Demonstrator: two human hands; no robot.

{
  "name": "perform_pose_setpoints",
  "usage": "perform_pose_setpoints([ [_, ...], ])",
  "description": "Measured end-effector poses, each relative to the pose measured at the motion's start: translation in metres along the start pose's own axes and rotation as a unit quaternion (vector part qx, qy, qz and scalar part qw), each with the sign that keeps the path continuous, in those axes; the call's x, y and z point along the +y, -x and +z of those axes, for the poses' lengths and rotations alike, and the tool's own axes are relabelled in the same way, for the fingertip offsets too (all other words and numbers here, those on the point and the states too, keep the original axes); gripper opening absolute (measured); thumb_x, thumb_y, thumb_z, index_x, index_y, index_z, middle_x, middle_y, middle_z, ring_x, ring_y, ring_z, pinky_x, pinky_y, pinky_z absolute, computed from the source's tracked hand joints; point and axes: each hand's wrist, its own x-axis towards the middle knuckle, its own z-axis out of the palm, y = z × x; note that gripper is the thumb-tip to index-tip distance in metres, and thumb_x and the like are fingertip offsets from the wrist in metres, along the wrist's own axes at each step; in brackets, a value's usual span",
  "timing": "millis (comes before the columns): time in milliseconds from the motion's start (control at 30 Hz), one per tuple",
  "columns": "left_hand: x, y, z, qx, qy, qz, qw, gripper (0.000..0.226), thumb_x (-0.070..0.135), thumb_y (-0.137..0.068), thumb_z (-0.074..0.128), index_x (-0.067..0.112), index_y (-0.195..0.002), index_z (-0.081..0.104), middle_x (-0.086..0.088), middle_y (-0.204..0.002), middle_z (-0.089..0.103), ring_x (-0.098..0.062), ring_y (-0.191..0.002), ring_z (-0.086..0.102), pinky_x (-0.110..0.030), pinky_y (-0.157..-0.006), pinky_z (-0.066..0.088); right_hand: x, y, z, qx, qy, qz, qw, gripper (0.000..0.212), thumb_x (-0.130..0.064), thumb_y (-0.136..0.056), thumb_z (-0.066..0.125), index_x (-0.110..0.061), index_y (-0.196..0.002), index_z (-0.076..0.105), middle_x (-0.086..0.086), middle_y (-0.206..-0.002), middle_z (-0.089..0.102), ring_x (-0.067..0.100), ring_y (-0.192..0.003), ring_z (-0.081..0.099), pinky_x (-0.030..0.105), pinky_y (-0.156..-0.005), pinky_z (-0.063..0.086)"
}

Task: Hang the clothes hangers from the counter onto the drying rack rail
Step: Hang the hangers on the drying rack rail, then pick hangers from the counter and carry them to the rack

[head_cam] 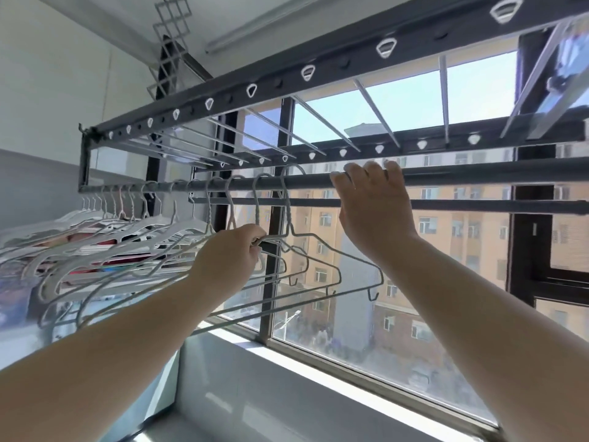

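Two hands, both mine: left hand (229, 250) and right hand (373, 199). Two round rails (302, 181), one above the other; my right fingers curl over the upper one. Two perforated beams (344, 63), near and far; the near one shows nine white-rimmed openings (385, 47). Cross slats (376, 113) between the beams: at least six separable, the rest merging at the far left end. Wire hangers (287, 212): four hooks spaced singly on the upper rail, one hanger pinched by my left hand; beyond them a crowded bunch (134, 231), too dense to count.
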Motion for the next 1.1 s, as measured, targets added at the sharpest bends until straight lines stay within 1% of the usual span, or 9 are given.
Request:
perform_pose_setpoints([
  [133, -0.001, 0.004, 0.004, 0.001, -0.027, 0.004, 1.0, 0.029, 0.014, -0.092, 0.046, 0.014, -0.12, 0.053, -0.012, -0.092, 0.068, -0.028, -0.074, 0.061, -0.038, -0.076, 0.051, 0.002, 0.001, -0.005, -0.012, -0.003, -0.005, 1.0, 0.042, -0.01, -0.091, 0.036, -0.01, -0.133, 0.033, 0.011, -0.138, 0.039, 0.03, -0.126, 0.033, 0.045, -0.109, 0.014],
  [233, -0.002, 0.007, 0.001, -0.013, -0.048, -0.007, 0.999, 0.029, 0.017, -0.093, 0.044, 0.013, -0.121, 0.051, -0.012, -0.093, 0.068, -0.024, -0.07, 0.057, -0.031, -0.069, 0.045, 0.003, 0.004, -0.01, -0.025, -0.009, -0.013, 1.0, 0.042, -0.013, -0.092, 0.036, -0.01, -0.134, 0.033, 0.01, -0.144, 0.032, 0.029, -0.131, 0.028, 0.046, -0.112, 0.009],
  [333, -0.001, 0.011, -0.008, -0.024, -0.067, -0.021, 0.997, 0.034, 0.022, -0.093, 0.044, 0.013, -0.125, 0.047, -0.011, -0.107, 0.066, -0.025, -0.084, 0.06, -0.03, -0.071, 0.042, 0.002, 0.012, -0.016, -0.024, -0.022, -0.017, 0.999, 0.043, -0.014, -0.092, 0.039, -0.01, -0.134, 0.034, 0.01, -0.149, 0.026, 0.028, -0.137, 0.019, 0.045, -0.114, 0.002],
  [400, 0.005, 0.017, -0.015, -0.024, -0.078, -0.015, 0.997, 0.037, 0.025, -0.091, 0.047, 0.013, -0.127, 0.044, -0.01, -0.119, 0.061, -0.027, -0.1, 0.058, -0.035, -0.08, 0.044, 0.002, 0.021, -0.022, -0.011, -0.041, -0.011, 0.999, 0.041, -0.011, -0.091, 0.04, -0.009, -0.132, 0.038, 0.01, -0.148, 0.028, 0.027, -0.138, 0.018, 0.043, -0.114, 0.0],
  [533, 0.017, 0.036, -0.025, 0.038, -0.073, 0.037, 0.996, 0.043, 0.026, -0.089, 0.052, 0.013, -0.129, 0.043, -0.008, -0.131, 0.052, -0.024, -0.123, 0.044, -0.036, -0.101, 0.036, 0.006, 0.048, -0.037, -0.008, -0.052, 0.006, 0.999, 0.038, -0.009, -0.09, 0.042, -0.008, -0.129, 0.043, 0.012, -0.143, 0.037, 0.028, -0.134, 0.026, 0.043, -0.113, 0.007],
  [667, 0.039, 0.073, -0.024, 0.075, 0.005, 0.095, 0.993, 0.031, 0.021, -0.087, 0.054, 0.015, -0.118, 0.056, -0.004, -0.118, 0.061, -0.021, -0.114, 0.05, -0.027, -0.093, 0.033, 0.014, 0.085, -0.047, -0.037, -0.069, 0.042, 0.996, 0.036, -0.008, -0.089, 0.043, -0.007, -0.125, 0.047, 0.012, -0.134, 0.046, 0.028, -0.127, 0.037, 0.041, -0.111, 0.014],
  [867, 0.078, 0.139, 0.017, -0.068, 0.102, 0.094, 0.988, 0.017, 0.027, -0.089, 0.05, 0.026, -0.1, 0.064, 0.009, -0.093, 0.069, -0.005, -0.077, 0.055, -0.011, -0.061, 0.035, 0.027, 0.176, -0.053, -0.177, -0.061, 0.098, 0.977, 0.029, -0.019, -0.093, 0.038, -0.015, -0.119, 0.051, 0.004, -0.115, 0.062, 0.023, -0.107, 0.055, 0.033, -0.094, 0.036],
  [967, 0.102, 0.171, 0.048, -0.15, 0.132, 0.071, 0.977, 0.016, 0.03, -0.089, 0.05, 0.028, -0.096, 0.065, 0.009, -0.093, 0.069, -0.008, -0.079, 0.057, -0.018, -0.063, 0.035, 0.046, 0.227, -0.059, -0.256, -0.055, 0.134, 0.956, 0.026, -0.017, -0.093, 0.036, -0.013, -0.111, 0.056, 0.007, -0.104, 0.067, 0.025, -0.095, 0.062, 0.029, -0.078, 0.043],
  [1100, 0.146, 0.2, 0.08, -0.225, 0.163, 0.059, 0.959, 0.015, 0.024, -0.087, 0.052, 0.026, -0.091, 0.067, 0.007, -0.091, 0.07, -0.015, -0.091, 0.062, -0.022, -0.07, 0.037, 0.086, 0.299, -0.082, -0.331, -0.035, 0.2, 0.922, 0.024, -0.016, -0.093, 0.037, -0.011, -0.105, 0.057, 0.009, -0.101, 0.067, 0.027, -0.092, 0.062, 0.028, -0.069, 0.04],
])
